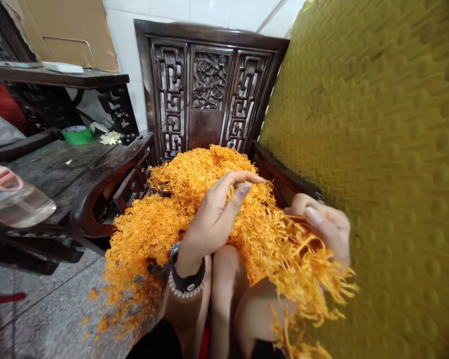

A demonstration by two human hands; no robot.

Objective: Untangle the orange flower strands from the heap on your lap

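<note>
A big heap of orange stringy trim (194, 169), with curly thread-like ends, lies in front of me and spills down to the left. My left hand (219, 212) is over its middle, fingers curved and thumb close to the forefinger, apparently pinching a bit of the trim. Its far fingertips are partly hidden. On the right, my right hand (327, 224) is closed, thumb pressed on the fingers, gripping a strand. A looser bunch of the trim (303, 274) hangs below and beside this hand, across my right knee.
A dark carved wooden chair back (207, 89) stands behind the heap. To the right rises a yellow textured sheet (381, 149). A wooden bench (56, 164) at left bears green tape (78, 134) and a pink-lidded clear bottle (18, 199). Orange scraps (103, 324) lie on the floor.
</note>
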